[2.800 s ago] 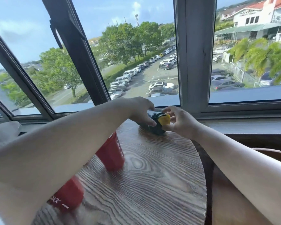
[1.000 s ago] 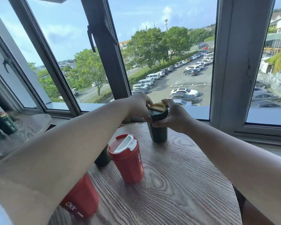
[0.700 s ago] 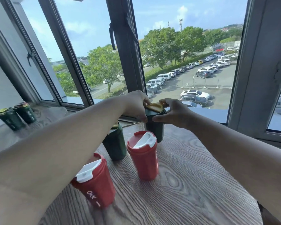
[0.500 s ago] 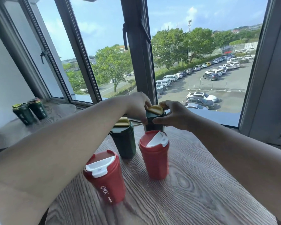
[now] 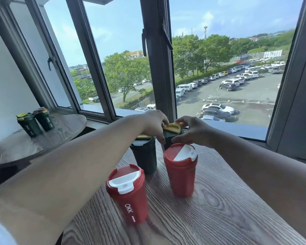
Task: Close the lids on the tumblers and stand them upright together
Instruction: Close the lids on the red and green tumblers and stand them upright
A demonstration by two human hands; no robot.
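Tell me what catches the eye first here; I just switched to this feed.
Two upright red plastic tumblers with white flip lids stand front and centre on the wood-grain table. Just behind them, the left hand and right hand grip the yellow lid of a dark green plastic tumbler by the window.

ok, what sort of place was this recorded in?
Likely an upper-floor café or lounge, not certain: a small wood-grain table and a second round table beside tall window frames, looking down on a car park from well above.
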